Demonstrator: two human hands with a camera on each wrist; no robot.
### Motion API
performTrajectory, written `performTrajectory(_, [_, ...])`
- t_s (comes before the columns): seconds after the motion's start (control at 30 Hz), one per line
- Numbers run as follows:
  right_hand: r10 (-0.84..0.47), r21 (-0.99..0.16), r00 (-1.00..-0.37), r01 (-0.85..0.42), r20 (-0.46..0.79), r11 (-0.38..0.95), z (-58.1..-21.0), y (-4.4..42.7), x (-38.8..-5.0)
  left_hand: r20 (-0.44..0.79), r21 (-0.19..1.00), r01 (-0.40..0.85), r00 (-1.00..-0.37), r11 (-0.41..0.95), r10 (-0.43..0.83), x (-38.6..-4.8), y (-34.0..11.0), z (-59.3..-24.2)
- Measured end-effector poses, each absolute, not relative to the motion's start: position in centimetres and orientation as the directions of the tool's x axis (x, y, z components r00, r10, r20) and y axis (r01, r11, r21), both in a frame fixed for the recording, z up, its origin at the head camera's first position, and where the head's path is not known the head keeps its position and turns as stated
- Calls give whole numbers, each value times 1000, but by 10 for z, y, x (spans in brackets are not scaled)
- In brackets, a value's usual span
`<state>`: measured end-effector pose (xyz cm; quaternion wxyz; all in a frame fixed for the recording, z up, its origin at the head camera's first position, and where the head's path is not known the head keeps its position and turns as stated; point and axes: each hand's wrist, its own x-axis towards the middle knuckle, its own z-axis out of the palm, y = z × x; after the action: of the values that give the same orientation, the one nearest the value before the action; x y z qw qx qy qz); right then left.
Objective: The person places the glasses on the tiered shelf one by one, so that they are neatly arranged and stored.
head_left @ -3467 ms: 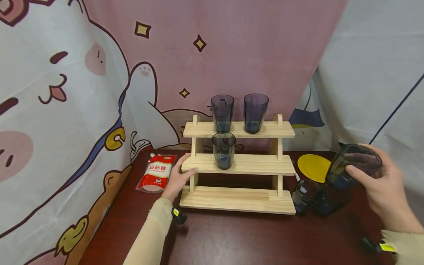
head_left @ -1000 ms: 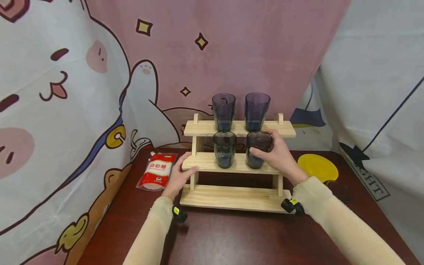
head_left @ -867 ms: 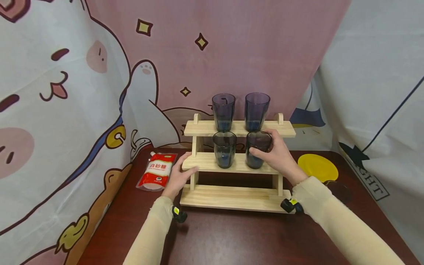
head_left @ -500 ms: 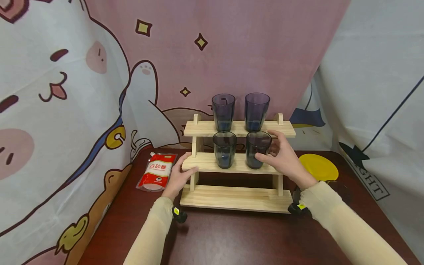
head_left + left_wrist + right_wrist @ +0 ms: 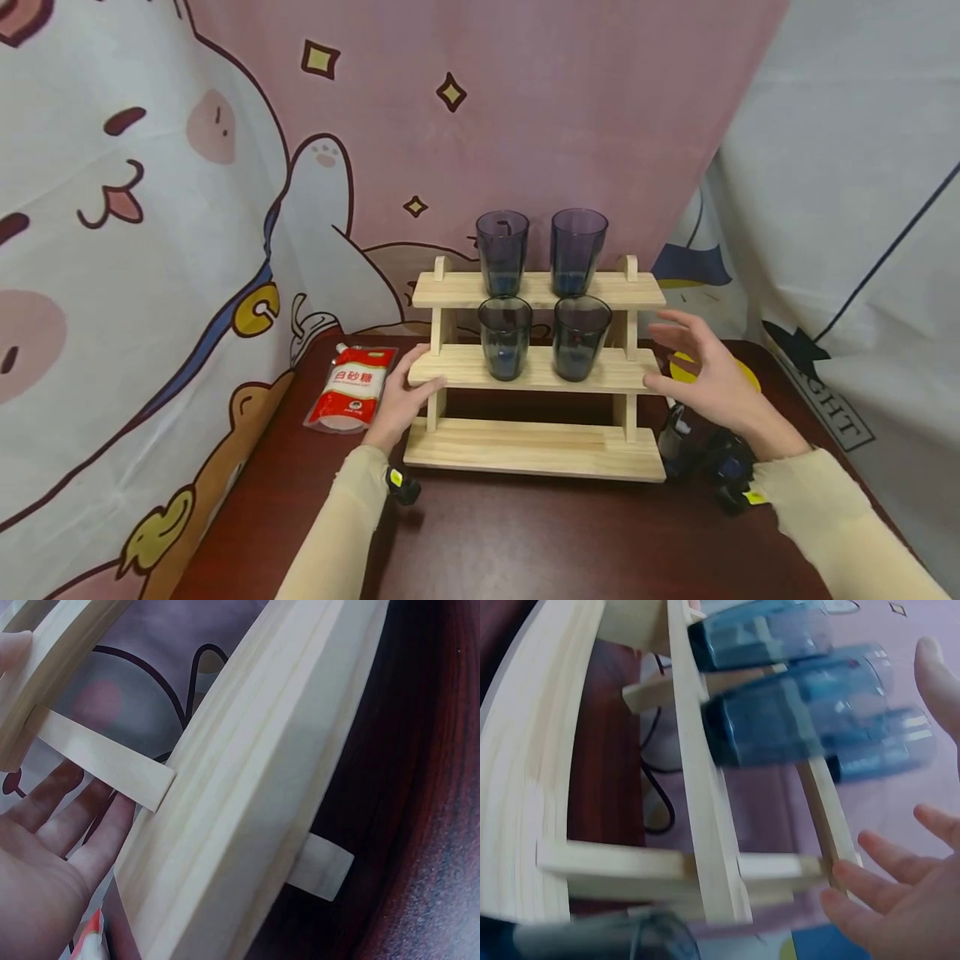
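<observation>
Smoky-grey glass tumbler (image 5: 582, 340) upright on right half of middle shelf (image 5: 540, 372) of pale three-tier wooden rack (image 5: 532, 450). Just right of it, apart: free right hand (image 5: 712, 379) with fingers spread. Gripping shelf's left end with left hand (image 5: 401, 404).

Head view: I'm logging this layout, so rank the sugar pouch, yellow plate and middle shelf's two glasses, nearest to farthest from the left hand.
1. Sugar pouch: left of the left hand.
2. Left glass: middle shelf, to the right.
3. Right glass: same shelf, farther right.
4. Yellow plate: far right, partly behind the right hand.
</observation>
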<state>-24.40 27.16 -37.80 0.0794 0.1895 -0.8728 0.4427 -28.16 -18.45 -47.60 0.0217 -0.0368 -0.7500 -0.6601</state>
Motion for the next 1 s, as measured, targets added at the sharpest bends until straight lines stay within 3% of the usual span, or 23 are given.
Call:
performTrajectory(0.37, [-161,-698,-913,-391,374,599,-386,326,-228,82,989,85,-996,120,31,-281,-183,-470])
performTrajectory(1.0, [-23,-726,-977,-173,212,665,-455,409,-198,65,988,67,-998,138,19,-281,-183,-471])
